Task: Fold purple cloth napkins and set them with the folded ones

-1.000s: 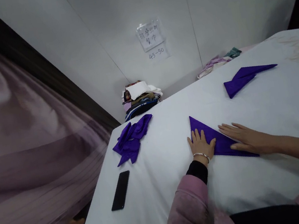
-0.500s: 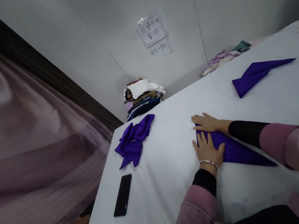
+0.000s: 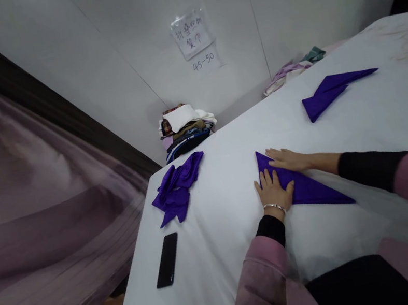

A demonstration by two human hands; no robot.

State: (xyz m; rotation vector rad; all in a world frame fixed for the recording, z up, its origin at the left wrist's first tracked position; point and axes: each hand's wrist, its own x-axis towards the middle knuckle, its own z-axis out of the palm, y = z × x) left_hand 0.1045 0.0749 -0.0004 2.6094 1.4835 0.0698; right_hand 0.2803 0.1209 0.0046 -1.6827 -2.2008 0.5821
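Observation:
A purple cloth napkin (image 3: 309, 189), folded into a long pointed triangle, lies flat on the white-covered table (image 3: 222, 254). My left hand (image 3: 274, 192) rests on its near left part, palm down with the fingers spread. Along the napkin's upper slanted edge lies my right hand (image 3: 290, 159), flat, with its fingers stretched out to the left. Neither hand grips the cloth. Farther right sits another folded purple napkin (image 3: 326, 94) with a long narrow point. On the left a loosely bunched purple cloth (image 3: 179, 188) lies crumpled.
A black phone (image 3: 167, 260) lies near the table's left edge. Beyond the far edge stand a stack of folded cloths (image 3: 186, 130) and a lilac and white cloth heap (image 3: 287, 75) by the wall. A pinkish curtain (image 3: 43, 228) hangs at the left. A handwritten sign (image 3: 191, 33) is on the wall.
My right hand has slid from the napkin's left corner to the right along its upper edge, uncovering the corner. My left hand stays on the cloth. The view has shifted slightly.

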